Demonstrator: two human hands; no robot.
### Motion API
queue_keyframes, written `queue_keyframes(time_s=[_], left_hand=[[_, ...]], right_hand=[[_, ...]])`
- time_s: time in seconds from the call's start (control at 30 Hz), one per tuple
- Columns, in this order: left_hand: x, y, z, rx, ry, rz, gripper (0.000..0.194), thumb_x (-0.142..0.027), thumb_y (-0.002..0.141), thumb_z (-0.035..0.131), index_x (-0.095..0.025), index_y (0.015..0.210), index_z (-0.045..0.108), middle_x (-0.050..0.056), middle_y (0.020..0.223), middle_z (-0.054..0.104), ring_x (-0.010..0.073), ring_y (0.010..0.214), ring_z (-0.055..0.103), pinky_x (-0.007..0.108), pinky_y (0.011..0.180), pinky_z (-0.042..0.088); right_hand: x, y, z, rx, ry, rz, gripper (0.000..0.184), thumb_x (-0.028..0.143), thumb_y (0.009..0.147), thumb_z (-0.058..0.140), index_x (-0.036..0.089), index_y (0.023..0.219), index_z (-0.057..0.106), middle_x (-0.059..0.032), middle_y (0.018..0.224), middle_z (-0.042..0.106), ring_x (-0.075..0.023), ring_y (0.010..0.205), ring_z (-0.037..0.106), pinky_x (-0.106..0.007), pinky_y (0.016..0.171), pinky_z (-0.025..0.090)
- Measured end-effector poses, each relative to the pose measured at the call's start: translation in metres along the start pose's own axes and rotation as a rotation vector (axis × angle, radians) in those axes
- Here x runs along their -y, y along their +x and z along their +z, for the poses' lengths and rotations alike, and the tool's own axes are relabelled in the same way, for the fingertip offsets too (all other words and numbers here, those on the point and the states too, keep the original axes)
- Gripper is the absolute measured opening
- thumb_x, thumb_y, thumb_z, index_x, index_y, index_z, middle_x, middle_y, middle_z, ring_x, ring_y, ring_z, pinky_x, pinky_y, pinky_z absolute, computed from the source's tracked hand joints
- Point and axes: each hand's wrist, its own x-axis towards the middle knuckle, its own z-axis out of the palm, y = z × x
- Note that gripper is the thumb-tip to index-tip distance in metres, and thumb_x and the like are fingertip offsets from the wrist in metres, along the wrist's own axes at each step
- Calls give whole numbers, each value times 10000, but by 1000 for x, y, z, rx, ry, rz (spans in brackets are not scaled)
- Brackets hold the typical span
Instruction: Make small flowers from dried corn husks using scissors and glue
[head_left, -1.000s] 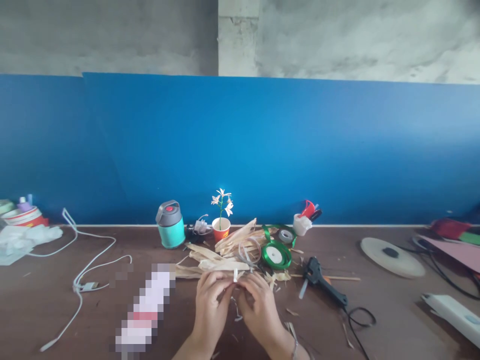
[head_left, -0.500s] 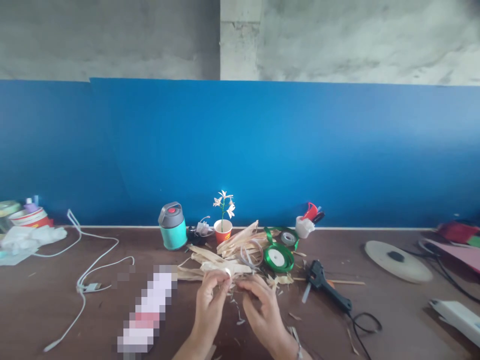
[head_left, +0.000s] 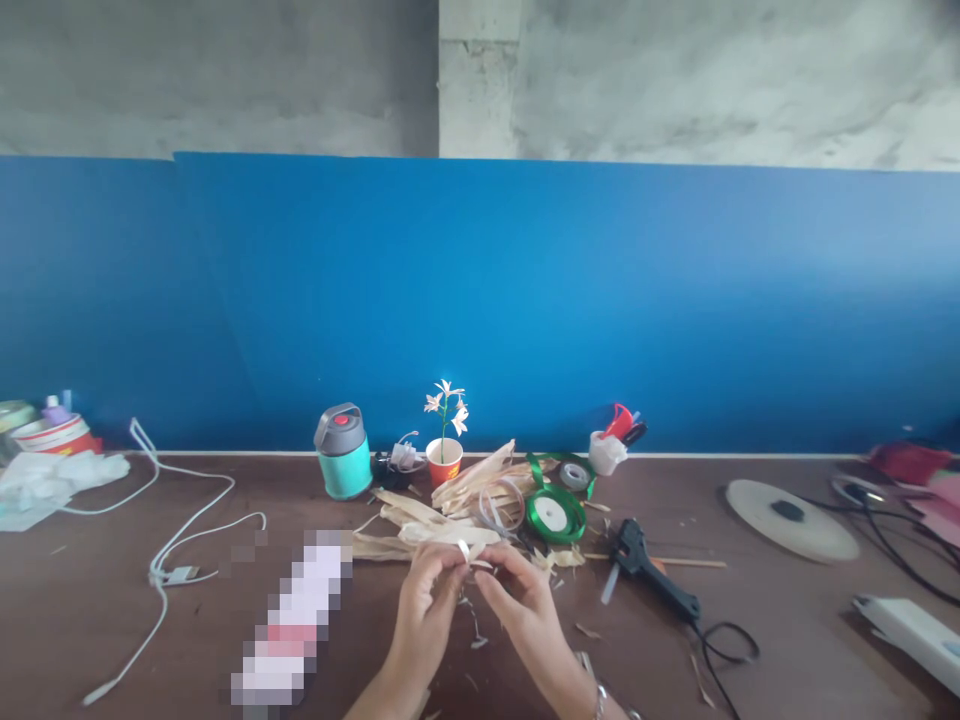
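Observation:
My left hand (head_left: pixel 421 618) and my right hand (head_left: pixel 525 610) meet above the brown table (head_left: pixel 780 640), fingertips pinched together on a small pale strip of dried husk (head_left: pixel 465 551). A thin husk shred hangs down between the two hands. Just beyond my fingers lies a pile of dried corn husks (head_left: pixel 442 505). Behind it a small husk flower (head_left: pixel 448 402) stands in a red paper cup (head_left: pixel 444 461).
A green ribbon spool (head_left: pixel 553 514) and grey tape roll (head_left: pixel 576 475) lie right of the husks. A black glue gun (head_left: pixel 649 578) with cord sits further right. A teal flask (head_left: pixel 342 451), white cables (head_left: pixel 176 540), a round white disc (head_left: pixel 791 517) and a blue backboard (head_left: pixel 525 300) surround them.
Both hands stayed pinched together while shifting slightly; the pale strip tip now sits a little lower between the fingertips. The camera view drifted slightly.

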Motion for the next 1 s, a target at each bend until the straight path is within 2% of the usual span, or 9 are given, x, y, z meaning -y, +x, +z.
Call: queue_keyframes(time_s=[0.27,0.47,0.7,0.87,0.93,1.0], left_hand=[[2,-2,2,60,33,34,198,-349,863,540,-197,840,666,73,880,665,226,898,597,340,819,476],[-2,-3,3,29,48,-27,199,-368,838,572,-196,786,657,59,839,659,217,832,615,331,789,487],[4,-5,4,17,43,36,163,-328,854,553,-197,825,645,61,866,650,213,878,615,320,805,482],[8,-5,4,-34,59,-30,184,-349,843,557,-185,808,632,58,837,642,204,826,621,301,768,489],[8,-4,4,-64,50,-51,199,-367,825,575,-181,801,640,59,825,651,207,817,625,297,763,491],[10,-2,4,-84,29,-84,229,-395,807,587,-175,800,652,63,821,664,211,803,630,295,748,495]], right_hand=[[7,1,2,7,51,113,190,377,718,714,192,745,681,-19,718,648,-160,678,567,-233,626,474],[2,2,3,-14,142,182,228,397,685,736,185,700,654,-6,674,608,-146,642,528,-231,594,442],[2,1,3,-12,183,183,206,375,671,736,187,704,656,-1,689,613,-143,646,525,-231,605,438],[-3,10,-11,3,-30,234,193,343,699,652,162,760,677,-31,696,658,-154,610,547,-241,557,427],[-1,22,-26,23,-224,260,214,339,709,597,152,771,680,-27,640,653,-150,548,541,-238,507,403],[5,35,-49,93,-478,235,206,299,699,556,152,755,690,-35,652,667,-180,615,592,-255,571,435]])
